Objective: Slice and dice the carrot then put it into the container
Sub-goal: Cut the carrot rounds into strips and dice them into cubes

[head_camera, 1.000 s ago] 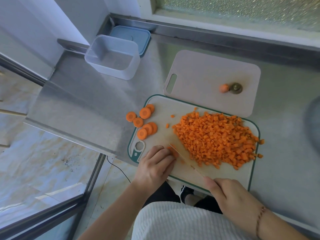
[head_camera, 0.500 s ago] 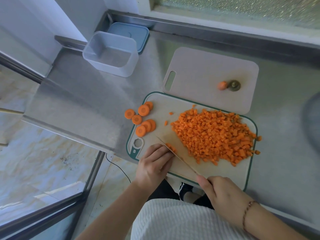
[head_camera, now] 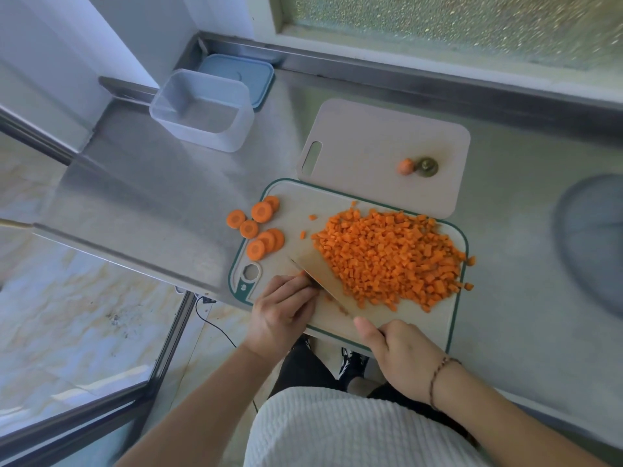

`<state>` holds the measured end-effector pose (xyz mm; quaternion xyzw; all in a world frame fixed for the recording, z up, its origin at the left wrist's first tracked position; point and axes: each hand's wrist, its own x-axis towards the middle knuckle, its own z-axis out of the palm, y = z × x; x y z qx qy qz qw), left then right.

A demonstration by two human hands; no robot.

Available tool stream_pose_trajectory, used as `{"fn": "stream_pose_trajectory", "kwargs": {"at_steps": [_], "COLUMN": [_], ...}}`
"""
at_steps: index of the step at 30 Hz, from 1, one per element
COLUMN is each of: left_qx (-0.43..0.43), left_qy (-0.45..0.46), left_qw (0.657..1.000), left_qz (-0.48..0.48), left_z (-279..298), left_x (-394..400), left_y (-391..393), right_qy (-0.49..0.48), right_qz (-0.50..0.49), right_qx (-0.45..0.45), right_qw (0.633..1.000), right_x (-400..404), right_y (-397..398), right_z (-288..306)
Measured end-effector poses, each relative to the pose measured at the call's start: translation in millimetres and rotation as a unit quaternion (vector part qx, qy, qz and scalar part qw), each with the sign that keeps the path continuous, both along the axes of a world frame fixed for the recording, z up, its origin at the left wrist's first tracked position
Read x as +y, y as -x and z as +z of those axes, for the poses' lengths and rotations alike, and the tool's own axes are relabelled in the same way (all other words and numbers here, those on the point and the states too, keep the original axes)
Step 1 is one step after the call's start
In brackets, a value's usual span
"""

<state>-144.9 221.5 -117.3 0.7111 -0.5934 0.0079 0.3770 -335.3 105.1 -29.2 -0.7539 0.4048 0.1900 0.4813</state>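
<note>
Both busy at the board's (head_camera: 455, 318) near edge: right hand (head_camera: 401, 355) grips knife (head_camera: 320, 281), left hand (head_camera: 283, 315) pins carrot.

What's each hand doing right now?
Left hand: fingers curled over a carrot piece by the blade.
Right hand: grips the knife.

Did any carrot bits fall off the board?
Yes. One carrot slice lies on the metal counter, just off the green-rimmed cutting board. A few diced cubes sit over its right rim, strayed from the diced pile.
</note>
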Motion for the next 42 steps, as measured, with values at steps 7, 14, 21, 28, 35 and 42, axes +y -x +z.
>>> {"fn": "stream_pose_trajectory", "kwargs": {"at_steps": [7, 14, 21, 28, 35, 42], "left_qx": [0.009, 0.019, 0.012, 0.032, 0.056, 0.067], "left_qy": [-0.024, 0.003, 0.003, 0.007, 0.011, 0.021], "left_qw": [0.997, 0.998, 0.998, 0.999, 0.998, 0.998], "left_qz": [-0.074, -0.061, -0.069, -0.010, -0.008, -0.002], "left_z": [4.4, -2.6, -1.6, -6.3, -6.1, -8.8], "left_x": [-8.1, -8.5, -9.7, -9.3, -4.0, -7.4], "left_y": [-1.5, 4.9, 4.1, 12.2, 12.9, 7.8], "right_qy": [0.008, -0.003, 0.027, 0.039, 0.030, 0.041], "right_qz": [-0.005, -0.031, -0.040, -0.042, -0.006, 0.014], "right_qx": [0.025, 0.064, 0.026, 0.004, 0.038, 0.075], "right_qw": [1.000, 0.997, 0.998, 0.998, 0.999, 0.996], "right_x": [-5.1, -6.1, -1.7, -2.7, 4.3, 3.6], "right_y": [12.5, 5.7, -17.6, -4.2, 3.7, 1.1], "right_z": [5.7, 1.0, -0.7, 7.8, 17.0, 12.6]}}
